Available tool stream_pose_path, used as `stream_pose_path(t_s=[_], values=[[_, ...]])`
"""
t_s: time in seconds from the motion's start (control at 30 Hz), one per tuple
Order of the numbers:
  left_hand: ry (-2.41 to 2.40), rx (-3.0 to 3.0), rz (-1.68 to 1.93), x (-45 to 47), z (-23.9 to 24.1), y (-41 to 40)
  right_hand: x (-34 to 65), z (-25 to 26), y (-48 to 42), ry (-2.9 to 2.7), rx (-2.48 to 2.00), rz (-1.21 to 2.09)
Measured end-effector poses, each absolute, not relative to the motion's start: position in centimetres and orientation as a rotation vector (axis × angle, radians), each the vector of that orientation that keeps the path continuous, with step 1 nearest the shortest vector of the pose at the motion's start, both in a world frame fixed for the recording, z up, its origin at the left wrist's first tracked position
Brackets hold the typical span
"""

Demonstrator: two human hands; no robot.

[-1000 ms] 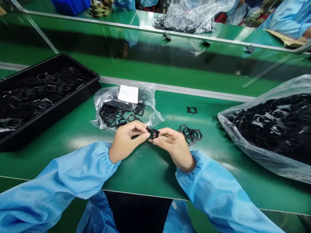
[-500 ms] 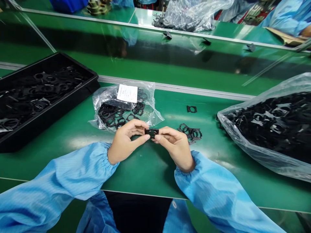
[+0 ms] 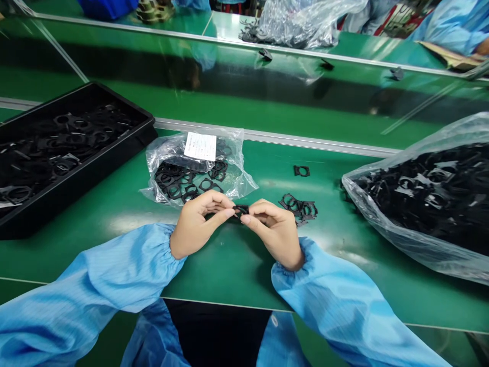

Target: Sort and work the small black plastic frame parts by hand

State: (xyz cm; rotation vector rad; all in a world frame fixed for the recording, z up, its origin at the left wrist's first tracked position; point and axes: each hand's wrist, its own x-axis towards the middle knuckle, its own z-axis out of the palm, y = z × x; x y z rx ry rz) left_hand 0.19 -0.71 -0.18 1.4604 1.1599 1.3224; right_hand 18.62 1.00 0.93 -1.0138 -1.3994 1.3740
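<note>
The left hand (image 3: 200,225) and right hand (image 3: 277,234) pinch a black plastic frame (image 3: 241,211) together above the green bench (image 3: 225,270) (a close check, it seems), and the next move calls for laying it on the small loose pile (image 3: 299,209) just beside.

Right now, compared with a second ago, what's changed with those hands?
The left hand and right hand have drawn closer, pinching the small black plastic frame, which turned from tilted to nearly level; neither let go. The tray, bags and loose frames stayed put.

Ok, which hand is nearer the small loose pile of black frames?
Right. The right hand is just below-left of the pile of black frames; the left hand is farther left.
</note>
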Motion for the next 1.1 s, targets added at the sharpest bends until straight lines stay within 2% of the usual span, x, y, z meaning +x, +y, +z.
stream_pose_path(t_s=[0.6, 0.83, 1.1], values=[[1.116, 1.499, 1.332, 0.23, -0.1, -0.77, 18.73, 1.14, 0.45, -1.48, -1.043, 1.126], [1.081, 1.352, 1.251, 0.05, -0.03, -0.55, 18.94, 1.35, 0.92, -1.278, -0.978, 1.494], [1.045, 1.267, 1.177, 0.07, 0.1, -0.65, 18.96, 0.61, 1.1, -1.109, -0.998, 1.659]])
